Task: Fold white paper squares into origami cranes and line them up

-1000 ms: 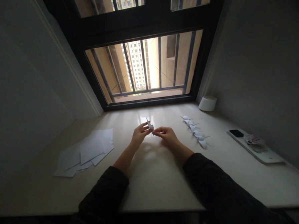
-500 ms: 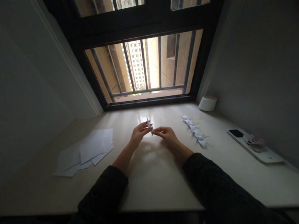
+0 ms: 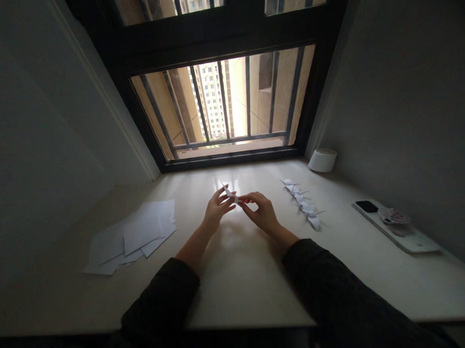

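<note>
A small piece of white folded paper [image 3: 229,192], narrow and pointed at its far end, is held between my two hands above the middle of the sill. My left hand [image 3: 215,208] supports it from the left, closed on it with some fingers spread. Thumb and forefinger of my right hand [image 3: 261,211] pinch its near right end. Fingers partly cover the paper, so its full shape is hard to make out. To the right stands a slanting row of several folded paper cranes [image 3: 306,207], close together.
Overlapping white paper sheets [image 3: 145,228] lie at the left. A phone [image 3: 415,243] with a round grip [image 3: 394,216] rests at the right near the wall. A white cylindrical object [image 3: 323,160] stands in the back right corner. Behind the sill [image 3: 247,298] is a barred window [image 3: 231,156].
The folded paper has tilted, its pointed tip swinging left. My left fingers have spread a little, and my right hand's knuckles have risen slightly.
</note>
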The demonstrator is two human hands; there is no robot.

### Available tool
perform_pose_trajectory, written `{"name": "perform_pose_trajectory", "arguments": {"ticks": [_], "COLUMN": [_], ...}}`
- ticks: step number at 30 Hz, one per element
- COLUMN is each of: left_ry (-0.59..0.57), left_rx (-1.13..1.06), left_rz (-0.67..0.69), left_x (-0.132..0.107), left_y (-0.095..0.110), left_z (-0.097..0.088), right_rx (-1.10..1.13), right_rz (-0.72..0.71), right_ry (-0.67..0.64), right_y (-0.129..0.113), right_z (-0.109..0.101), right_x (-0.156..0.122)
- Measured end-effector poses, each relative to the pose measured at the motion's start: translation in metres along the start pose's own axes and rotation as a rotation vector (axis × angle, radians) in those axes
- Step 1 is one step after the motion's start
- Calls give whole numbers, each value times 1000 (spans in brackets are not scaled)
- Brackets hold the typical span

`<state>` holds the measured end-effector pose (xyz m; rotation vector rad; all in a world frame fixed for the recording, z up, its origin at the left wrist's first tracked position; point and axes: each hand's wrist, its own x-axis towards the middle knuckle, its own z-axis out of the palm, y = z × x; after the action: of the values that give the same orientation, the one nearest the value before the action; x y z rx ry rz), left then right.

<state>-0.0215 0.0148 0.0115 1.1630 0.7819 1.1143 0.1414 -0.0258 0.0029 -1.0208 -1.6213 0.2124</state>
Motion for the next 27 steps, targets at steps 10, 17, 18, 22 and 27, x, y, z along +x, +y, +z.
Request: {"name": "perform_pose_trajectory", "arguments": {"ticks": [10, 17, 18, 22, 27], "left_ry": [8, 49, 53, 64, 78], "left_rx": [-72, -90, -94, -101, -100], "left_rz": [-91, -127, -131, -138, -144], "left_x": [0, 1, 1, 1, 1], "left_y": [4, 4, 3, 2, 2], "left_z": [-3, -4, -4, -4, -4], "right_rx": [-43, -76, -91, -145, -180], "right_rz": [-80, -74, -80, -111, -153], "right_ry": [-51, -35, -32, -50, -56], "right_y": [-2, -1, -1, -1, 0], "right_z": [0, -1, -1, 0, 0], "right_x": [-2, -4, -4, -4, -4]}}
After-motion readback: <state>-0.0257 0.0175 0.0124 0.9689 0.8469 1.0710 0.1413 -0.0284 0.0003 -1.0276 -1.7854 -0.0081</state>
